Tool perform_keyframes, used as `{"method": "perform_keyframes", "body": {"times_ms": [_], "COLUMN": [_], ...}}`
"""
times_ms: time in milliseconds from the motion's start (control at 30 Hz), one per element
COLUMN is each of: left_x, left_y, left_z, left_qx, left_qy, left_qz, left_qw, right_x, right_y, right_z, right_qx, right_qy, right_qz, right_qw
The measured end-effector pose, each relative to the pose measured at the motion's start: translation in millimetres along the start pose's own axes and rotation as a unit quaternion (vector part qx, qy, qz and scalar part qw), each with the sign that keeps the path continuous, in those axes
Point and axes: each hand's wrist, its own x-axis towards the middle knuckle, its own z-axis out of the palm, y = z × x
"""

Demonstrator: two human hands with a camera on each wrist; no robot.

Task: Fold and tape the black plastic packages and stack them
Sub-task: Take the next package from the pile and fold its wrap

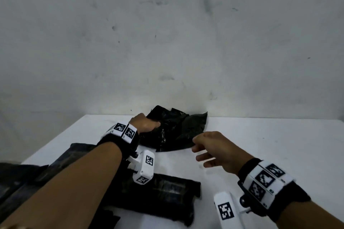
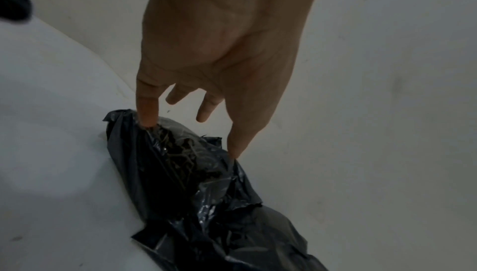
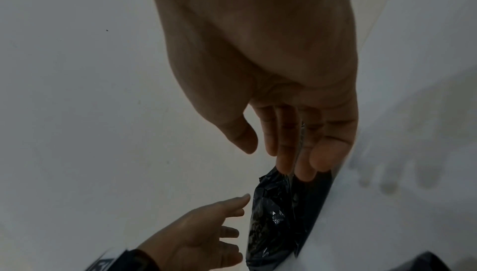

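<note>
A crumpled black plastic package (image 1: pixel 178 128) lies at the far side of the white table (image 1: pixel 260 145), close to the wall. My left hand (image 1: pixel 149 123) rests on its left end. In the left wrist view the fingers (image 2: pixel 204 112) are straight, with two tips touching the package (image 2: pixel 185 183). My right hand (image 1: pixel 202 151) hovers at the package's near right corner, fingers relaxed and spread. In the right wrist view its fingertips (image 3: pixel 284 153) reach the edge of the package (image 3: pixel 273 224), thumb apart. Neither hand grips the plastic.
A flat folded black package (image 1: pixel 163 191) lies on the table near me under my left forearm. More black packages (image 1: pixel 37 173) are piled at the near left. A grey wall (image 1: pixel 167 42) rises just behind the table's far edge.
</note>
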Motion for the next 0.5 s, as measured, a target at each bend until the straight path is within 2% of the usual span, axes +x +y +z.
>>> {"method": "perform_keyframes", "body": {"times_ms": [133,300,500], "left_x": [24.5,41.9,42.9], "left_y": [-4.4,-12.6,-19.0], "left_z": [5.2,5.2,1.9], "left_qx": [0.007,0.022,-0.035], "left_qy": [0.023,-0.005,0.015], "left_qz": [-0.011,-0.035,-0.043], "left_qw": [1.0,0.999,0.998], "right_x": [15.2,32.4,40.8], "right_y": [-4.3,-10.5,-12.7], "right_z": [-1.6,-1.3,0.8], "right_qx": [0.002,0.005,0.014], "right_qy": [-0.01,-0.016,-0.017], "right_qz": [-0.012,-0.02,-0.02], "right_qw": [1.0,1.0,1.0]}}
